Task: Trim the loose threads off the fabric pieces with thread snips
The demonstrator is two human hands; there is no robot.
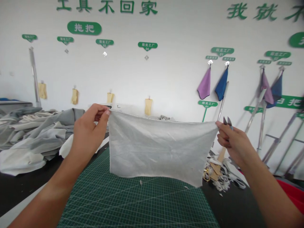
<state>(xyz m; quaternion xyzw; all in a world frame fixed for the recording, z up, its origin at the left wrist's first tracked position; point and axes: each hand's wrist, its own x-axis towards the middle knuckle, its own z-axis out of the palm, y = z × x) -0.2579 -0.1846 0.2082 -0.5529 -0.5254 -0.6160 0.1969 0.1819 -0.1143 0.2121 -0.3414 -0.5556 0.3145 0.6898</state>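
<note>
A pale grey rectangular piece of cloth (pixel 156 148) hangs stretched between my two hands, its lower edge above a green cutting mat (pixel 133 205). My left hand (pixel 91 123) pinches the upper left corner between thumb and finger. At the upper right corner, my right hand (pixel 229 136) grips the cloth's edge. Small pointed blades, like those of thread snips (pixel 227 122), stick up from the right hand; their handle is mostly hidden by the fingers. Two tiny light scraps (pixel 140 182) lie on the mat below the cloth.
A heap of grey and white cloths (pixel 35 136) covers the table's left side. On the right lie cloth scraps (pixel 222 180) with gold-handled scissors (pixel 206 174). A red container (pixel 291 193) is at the far right. Purple (pixel 204 84) and blue towels (pixel 222 85) hang on the wall.
</note>
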